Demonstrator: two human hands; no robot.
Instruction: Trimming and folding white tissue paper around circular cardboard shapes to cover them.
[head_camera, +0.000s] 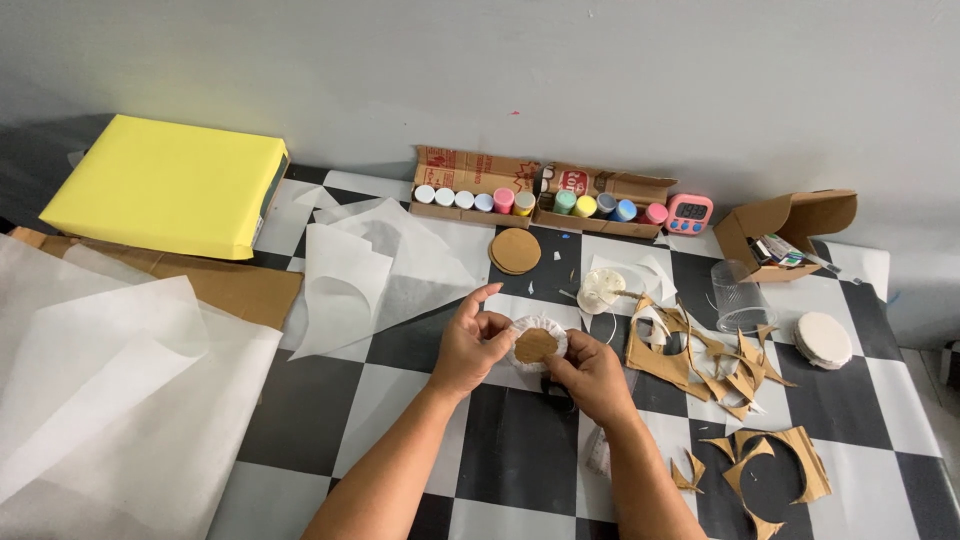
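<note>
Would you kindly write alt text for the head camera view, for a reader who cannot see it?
Two bare hands, the left hand and right hand, hold a cardboard disc wrapped in white paper over a black-and-white checkered table. Around them lie cardboard scraps, white paper sheets, a row of paint pots in boxes and a yellow package.

The right hand (592, 378) covers a dark thing beneath it. Both forearms and the white sheets (110, 380) run off the edges. The small box's (785, 232) contents are too small to tell.
</note>
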